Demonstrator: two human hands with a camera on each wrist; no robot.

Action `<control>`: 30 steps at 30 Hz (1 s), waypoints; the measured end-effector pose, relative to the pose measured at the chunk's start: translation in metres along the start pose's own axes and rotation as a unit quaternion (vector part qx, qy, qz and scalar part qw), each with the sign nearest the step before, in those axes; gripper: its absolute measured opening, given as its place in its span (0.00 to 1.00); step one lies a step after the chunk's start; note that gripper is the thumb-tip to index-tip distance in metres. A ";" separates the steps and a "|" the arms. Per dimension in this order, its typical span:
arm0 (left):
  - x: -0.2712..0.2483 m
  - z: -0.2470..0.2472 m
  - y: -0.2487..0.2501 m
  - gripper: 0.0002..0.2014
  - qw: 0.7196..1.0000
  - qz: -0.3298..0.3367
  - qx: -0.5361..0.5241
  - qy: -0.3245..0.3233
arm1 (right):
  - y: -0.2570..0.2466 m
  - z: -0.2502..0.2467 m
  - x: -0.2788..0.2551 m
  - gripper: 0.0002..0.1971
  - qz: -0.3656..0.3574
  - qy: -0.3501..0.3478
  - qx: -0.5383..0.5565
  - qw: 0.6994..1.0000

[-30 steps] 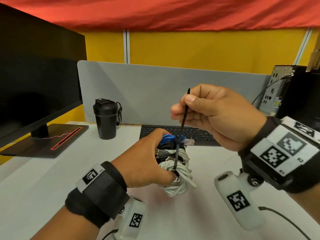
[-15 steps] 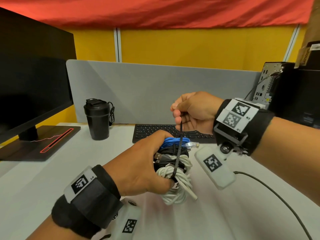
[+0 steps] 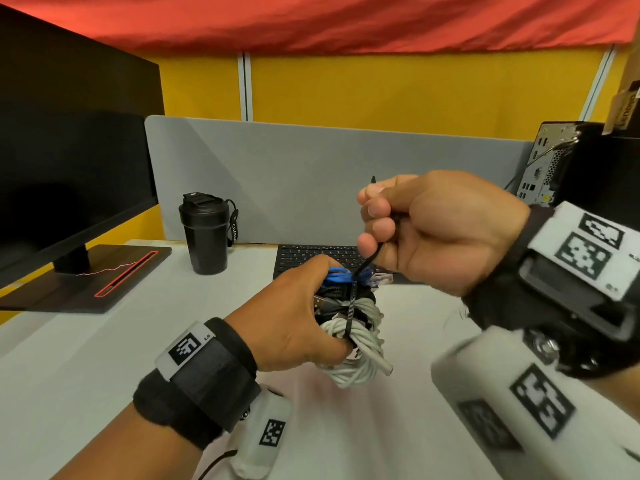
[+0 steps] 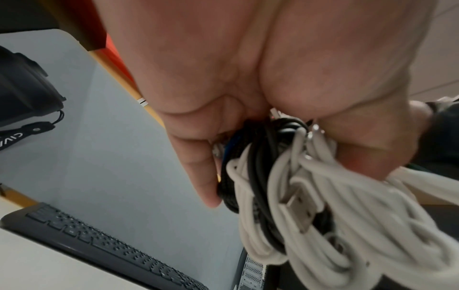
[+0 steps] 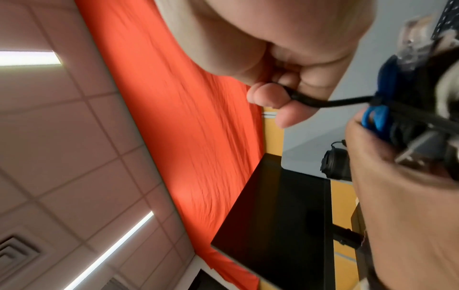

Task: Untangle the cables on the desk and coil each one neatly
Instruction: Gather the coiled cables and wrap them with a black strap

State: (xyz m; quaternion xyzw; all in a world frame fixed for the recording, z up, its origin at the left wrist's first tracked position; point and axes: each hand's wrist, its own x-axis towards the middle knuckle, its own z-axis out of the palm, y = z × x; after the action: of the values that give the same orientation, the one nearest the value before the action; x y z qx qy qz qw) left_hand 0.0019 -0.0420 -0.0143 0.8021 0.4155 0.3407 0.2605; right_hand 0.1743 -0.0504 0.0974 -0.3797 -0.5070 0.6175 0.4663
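Both hands were busy over the white desk. His left hand was wrapped round a fat bundle of coiled cables, thumb on the near side and fingers curled behind it, holding it just above the desktop. From the left wrist view the loops hung below the palm: pale grey-white cable on the outside, black cable tucked among it, and a USB plug lying across the coils. Blue cable sat at the top of the bundle, beside the left thumb, with a clear network plug poking out on the far side. A black cable tie ran up the front of the bundle. His right hand, raised above and slightly right of the left, had its fingers closed on the tie's free tail, which rose taut from the bundle into the fist, its tip sticking out above the knuckles. Beyond the hands lay a black keyboard; further left stood a black tumbler and a dark monitor.
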 end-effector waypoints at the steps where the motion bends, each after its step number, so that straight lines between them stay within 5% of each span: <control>1: -0.001 0.000 0.001 0.28 1.000 0.003 -0.005 -0.010 | -0.004 -0.002 0.006 0.14 0.004 0.003 0.002 1.000; 12: -0.005 0.004 0.008 0.26 0.998 0.009 -0.024 -0.054 | 0.009 -0.016 0.063 0.14 0.083 0.066 -0.126 0.986; 17: -0.001 0.004 0.002 0.24 0.999 -0.005 -0.031 -0.023 | 0.000 -0.013 0.054 0.14 0.025 0.072 -0.069 0.995; 25: 0.004 0.001 -0.007 0.27 0.999 -0.015 -0.050 -0.012 | -0.006 -0.002 0.011 0.14 -0.003 -0.009 -0.093 0.996; 30: -0.001 0.004 -0.007 0.26 0.993 0.002 -0.109 -0.048 | -0.006 -0.019 0.039 0.13 0.049 0.054 -0.028 0.997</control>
State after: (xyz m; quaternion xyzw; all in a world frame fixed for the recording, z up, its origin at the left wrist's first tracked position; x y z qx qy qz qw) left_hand 0.0014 -0.0396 -0.0221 0.7855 0.3609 0.3456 0.3652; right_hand 0.1823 -0.0080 0.1000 -0.4498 -0.4793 0.6038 0.4509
